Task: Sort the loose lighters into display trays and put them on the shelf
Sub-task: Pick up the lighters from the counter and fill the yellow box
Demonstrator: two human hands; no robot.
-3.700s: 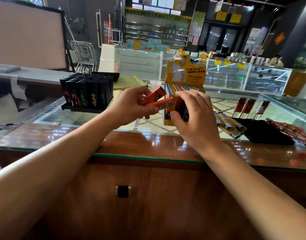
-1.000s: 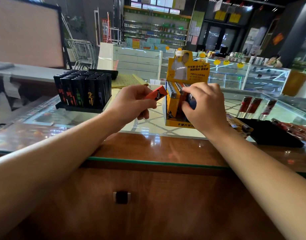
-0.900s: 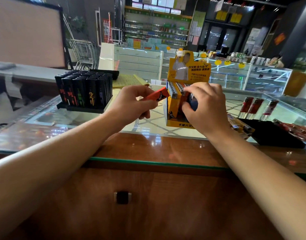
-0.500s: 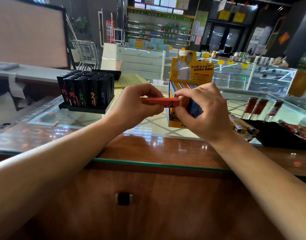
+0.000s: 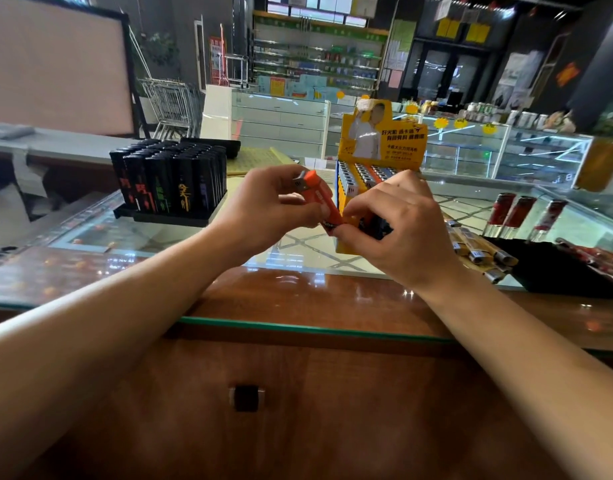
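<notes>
Right now both of your hands are closed on one orange lighter point(image 5: 319, 199), held in the air above the glass counter point(image 5: 298, 251). Your left hand point(image 5: 263, 209) pinches its upper part, near the metal head, between thumb and fingers. Your right hand point(image 5: 398, 226) grips the lower end with thumb and fingertips, and the lighter runs tilted between them, head up and to the left. Whether your right hand also holds anything else, I cannot tell; something dark shows under its fingers.

Just behind your right hand stands the yellow display tray point(image 5: 374, 168), a cardboard box with a tall printed back card, its rows already filled with lighters whose metal tops show. To the left, well apart from your hands, a black tray point(image 5: 166, 218) carries upright black lighters point(image 5: 170, 178) with coloured markings, packed tight in rows. On the right side of the counter, loose lighters point(image 5: 478, 251) lie flat in a small heap beside a black tray base point(image 5: 558, 271). Three red lighters point(image 5: 523, 214) stand upright just beyond it.

The near edge of the counter is polished wood under a glass sheet.
</notes>
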